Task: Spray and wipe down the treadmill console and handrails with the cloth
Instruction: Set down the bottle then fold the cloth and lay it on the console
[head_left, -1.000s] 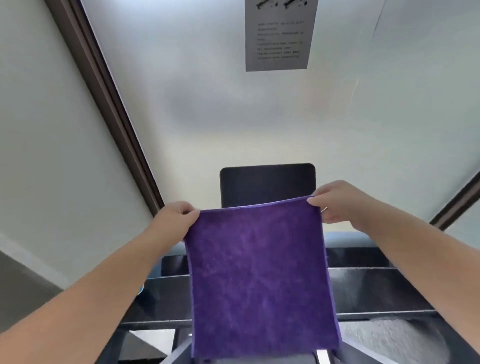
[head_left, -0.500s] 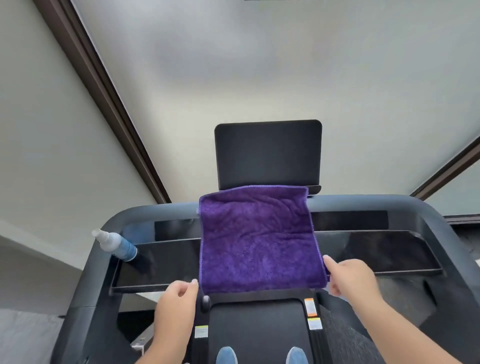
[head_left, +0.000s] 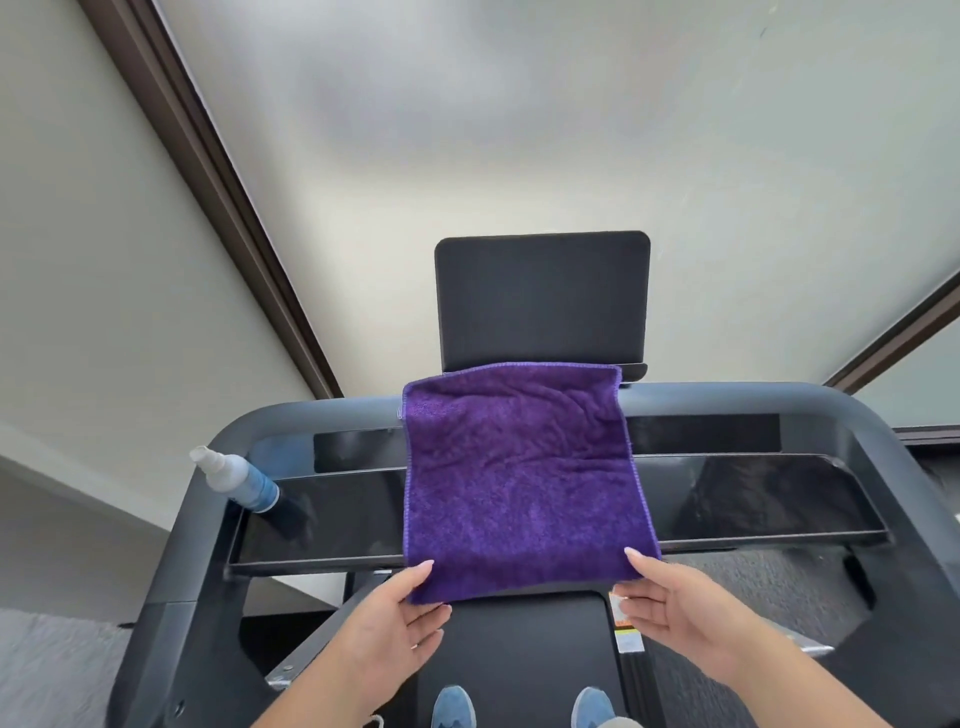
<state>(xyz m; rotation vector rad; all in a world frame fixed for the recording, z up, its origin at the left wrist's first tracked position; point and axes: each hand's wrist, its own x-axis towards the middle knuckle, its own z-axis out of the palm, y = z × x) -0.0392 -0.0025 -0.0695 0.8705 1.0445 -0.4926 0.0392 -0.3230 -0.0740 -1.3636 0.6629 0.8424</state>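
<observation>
**Head view: purple cloth spread over the treadmill console, a hand at each near corner**

Head camera looks down on the treadmill console (head_left: 727, 499), its glossy black tray running left to right between the curved grey handrails (head_left: 171, 545). At the far left end of the tray a spray bottle (head_left: 239, 480) with a blue body and white nozzle leans outward to the left. Right of it, the purple cloth (head_left: 519, 478) lies flat across the middle of the console, its far edge just under the dark upright screen (head_left: 543, 301) and its near edge hanging over the tray's front lip. The left hand (head_left: 395, 623) meets the cloth's near-left corner, fingers mostly straight and relaxed, fingertips on the fabric. The right hand (head_left: 680, 608) meets the near-right corner in the same loose way, fingers extended, with no clear pinch visible. Below, between the forearms, two blue shoes (head_left: 453, 706) stand on the black belt (head_left: 519, 644).
</observation>
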